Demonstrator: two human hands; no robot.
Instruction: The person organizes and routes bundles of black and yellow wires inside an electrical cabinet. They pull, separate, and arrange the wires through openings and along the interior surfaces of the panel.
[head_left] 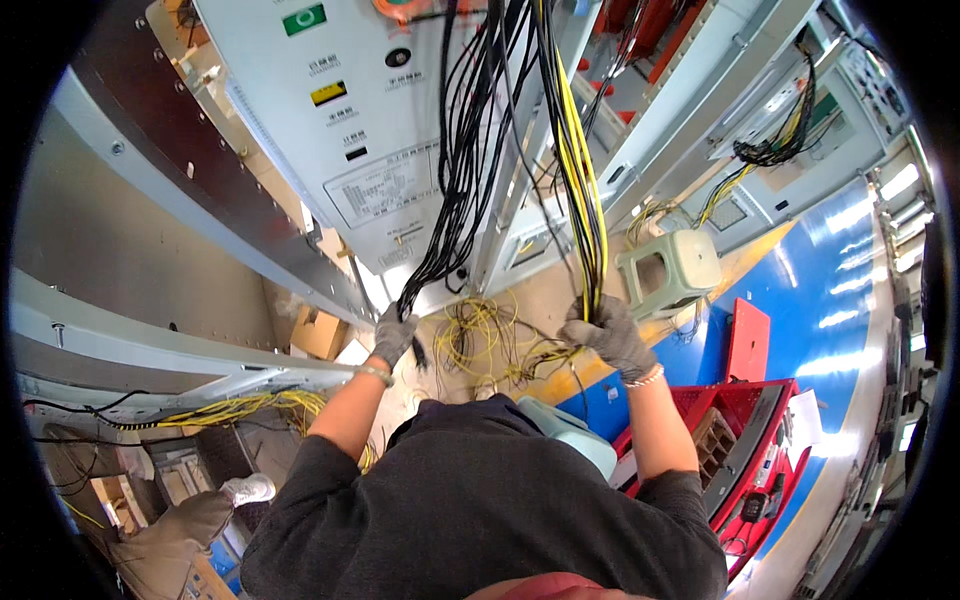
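Grey work gloves cover both my hands. My left hand (393, 335) is closed round the lower end of a thick bundle of black wires (462, 190), whose loose ends stick out below the fist. Further right, my right hand (610, 338) grips a second bundle of yellow and black wires (582, 200). Both bundles hang down in front of a grey cabinet panel (370, 140). Loops of loose yellow wire (465, 335) lie on the floor between my hands, touching neither glove as far as I can see.
A pale green stool (690, 265) stands to the right. Near my right elbow is a red cart (770, 440) holding boxes and tools. Metal frame rails (170, 350) run along the left, with another person's leg (170, 530) at lower left. A cardboard box (318, 333) sits by the frame.
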